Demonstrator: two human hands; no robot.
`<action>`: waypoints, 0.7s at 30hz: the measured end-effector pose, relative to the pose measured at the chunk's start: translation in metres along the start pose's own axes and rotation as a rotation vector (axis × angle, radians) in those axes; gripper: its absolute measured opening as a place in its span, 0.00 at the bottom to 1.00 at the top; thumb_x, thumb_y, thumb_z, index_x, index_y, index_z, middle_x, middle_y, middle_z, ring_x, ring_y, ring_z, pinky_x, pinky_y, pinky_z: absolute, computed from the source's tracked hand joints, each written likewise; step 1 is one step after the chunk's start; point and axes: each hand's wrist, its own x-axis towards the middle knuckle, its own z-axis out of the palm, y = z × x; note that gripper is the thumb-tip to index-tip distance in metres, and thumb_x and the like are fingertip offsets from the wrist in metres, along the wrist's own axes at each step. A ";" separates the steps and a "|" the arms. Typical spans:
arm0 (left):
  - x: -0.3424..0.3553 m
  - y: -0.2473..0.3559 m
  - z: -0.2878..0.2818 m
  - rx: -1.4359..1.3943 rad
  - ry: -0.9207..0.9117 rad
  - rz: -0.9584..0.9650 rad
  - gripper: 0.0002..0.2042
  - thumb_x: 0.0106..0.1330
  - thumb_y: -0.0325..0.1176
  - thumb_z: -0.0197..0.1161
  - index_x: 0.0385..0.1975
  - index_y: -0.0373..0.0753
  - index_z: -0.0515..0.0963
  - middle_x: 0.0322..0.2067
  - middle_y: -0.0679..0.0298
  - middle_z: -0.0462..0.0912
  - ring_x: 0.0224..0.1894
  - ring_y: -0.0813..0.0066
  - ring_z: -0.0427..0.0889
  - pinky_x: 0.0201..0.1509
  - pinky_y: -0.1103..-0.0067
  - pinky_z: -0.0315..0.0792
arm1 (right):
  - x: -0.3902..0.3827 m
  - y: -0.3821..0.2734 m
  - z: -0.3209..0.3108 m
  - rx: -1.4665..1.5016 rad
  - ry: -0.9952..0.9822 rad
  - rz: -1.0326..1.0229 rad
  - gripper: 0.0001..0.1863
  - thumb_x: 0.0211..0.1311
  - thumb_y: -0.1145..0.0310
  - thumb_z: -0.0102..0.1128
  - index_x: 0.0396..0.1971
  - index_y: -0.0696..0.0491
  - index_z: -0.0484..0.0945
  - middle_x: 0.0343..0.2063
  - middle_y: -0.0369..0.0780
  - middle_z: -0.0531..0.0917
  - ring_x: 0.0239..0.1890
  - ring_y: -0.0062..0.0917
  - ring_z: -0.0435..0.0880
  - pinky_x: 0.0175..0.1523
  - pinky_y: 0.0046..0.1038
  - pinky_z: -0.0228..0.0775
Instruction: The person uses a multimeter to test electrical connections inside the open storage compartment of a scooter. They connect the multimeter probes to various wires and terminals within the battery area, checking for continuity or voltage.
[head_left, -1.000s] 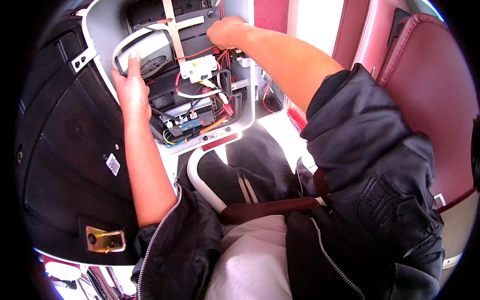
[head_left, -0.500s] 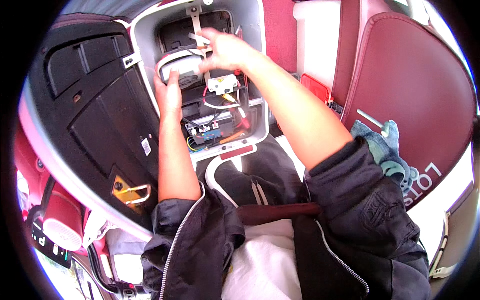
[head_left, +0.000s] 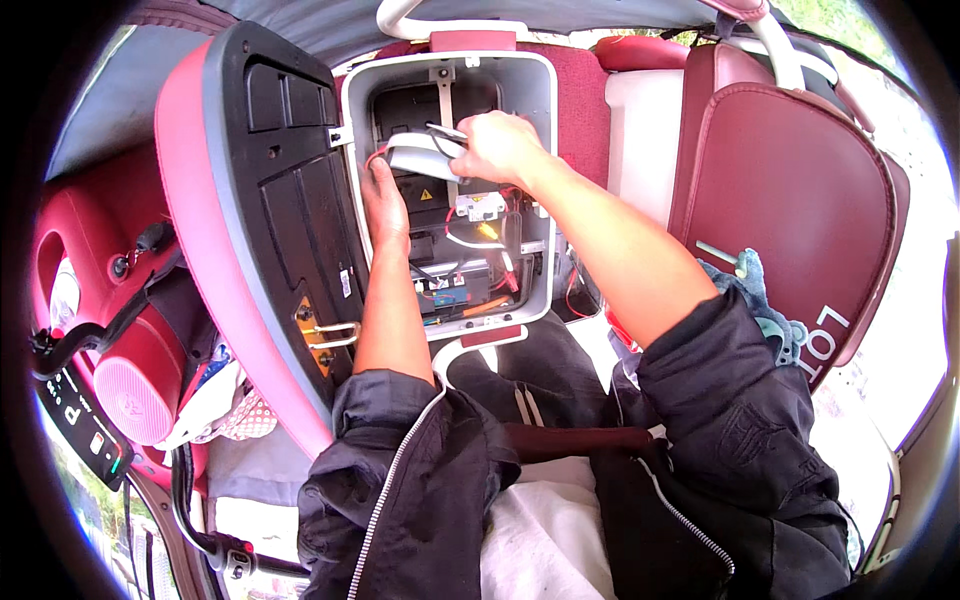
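My right hand (head_left: pixel 500 150) is closed on a pale grey-white rounded device (head_left: pixel 425 157) with a dark cable looped at its upper side; the hand hides its right end. My left hand (head_left: pixel 387 205) is upright just below the device's left end, fingers stretched, with a thin red wire (head_left: pixel 376 155) by its fingertips. I cannot tell whether it touches the device. Both hands are inside an open grey-rimmed compartment (head_left: pixel 548 130). Below them are a white connector block (head_left: pixel 482 206), loose red, white and yellow wires, and a boxed module with blue parts (head_left: pixel 445 297).
A hinged lid (head_left: pixel 270 190), black inside and pink outside, stands open at the left, with a metal latch loop (head_left: pixel 338 334). At the right is a maroon padded panel (head_left: pixel 790 200) with a blue-green cloth (head_left: pixel 760 290) by it. A handlebar (head_left: pixel 200 530) is at the lower left.
The view has shifted, so the compartment appears lower and further right. The device has tilted, its right end down. My right hand has closed on that end; my left hand no longer clasps its front.
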 end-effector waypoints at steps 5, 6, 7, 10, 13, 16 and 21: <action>-0.002 -0.006 0.009 0.072 -0.022 0.003 0.32 0.69 0.58 0.40 0.56 0.33 0.67 0.53 0.50 0.73 0.58 0.60 0.69 0.61 0.71 0.59 | -0.045 0.007 -0.025 0.180 0.218 0.144 0.18 0.41 0.55 0.60 0.29 0.53 0.82 0.27 0.47 0.83 0.34 0.39 0.84 0.42 0.36 0.75; -0.007 -0.006 0.008 0.101 -0.047 0.005 0.31 0.69 0.57 0.40 0.56 0.33 0.67 0.53 0.50 0.73 0.58 0.60 0.69 0.61 0.71 0.60 | -0.061 0.004 -0.036 0.218 0.243 0.168 0.18 0.41 0.55 0.61 0.29 0.54 0.82 0.26 0.47 0.83 0.33 0.39 0.84 0.41 0.36 0.75; -0.013 -0.008 -0.001 0.195 -0.044 0.014 0.31 0.68 0.57 0.41 0.56 0.33 0.68 0.53 0.49 0.73 0.58 0.58 0.69 0.61 0.71 0.60 | -0.078 -0.007 -0.049 0.216 0.280 0.163 0.19 0.41 0.55 0.61 0.29 0.55 0.82 0.25 0.47 0.83 0.32 0.40 0.83 0.40 0.36 0.75; -0.031 -0.009 -0.002 0.455 -0.087 0.065 0.31 0.66 0.57 0.45 0.56 0.34 0.68 0.54 0.46 0.72 0.58 0.53 0.69 0.60 0.69 0.61 | -0.159 -0.029 -0.113 0.329 0.421 0.180 0.20 0.41 0.56 0.61 0.28 0.58 0.81 0.19 0.45 0.81 0.23 0.34 0.82 0.33 0.33 0.74; -0.039 -0.040 0.003 0.572 -0.153 0.172 0.33 0.65 0.55 0.49 0.57 0.29 0.65 0.54 0.43 0.70 0.59 0.48 0.67 0.63 0.66 0.59 | -0.259 -0.042 -0.174 0.534 0.723 0.250 0.15 0.45 0.61 0.63 0.27 0.59 0.80 0.14 0.37 0.77 0.19 0.21 0.76 0.26 0.24 0.68; -0.078 -0.024 0.003 0.618 -0.180 0.260 0.32 0.65 0.53 0.51 0.56 0.28 0.65 0.55 0.41 0.69 0.59 0.48 0.67 0.63 0.66 0.59 | -0.349 -0.002 -0.194 0.743 1.041 0.214 0.13 0.50 0.62 0.61 0.28 0.58 0.79 0.14 0.33 0.73 0.17 0.15 0.68 0.27 0.22 0.63; -0.178 0.058 -0.021 0.636 -0.436 0.560 0.23 0.62 0.40 0.59 0.52 0.29 0.70 0.51 0.44 0.72 0.56 0.50 0.70 0.61 0.68 0.62 | -0.506 0.083 -0.199 1.426 1.158 -0.373 0.13 0.56 0.62 0.58 0.29 0.58 0.77 0.12 0.30 0.63 0.14 0.14 0.54 0.34 0.27 0.56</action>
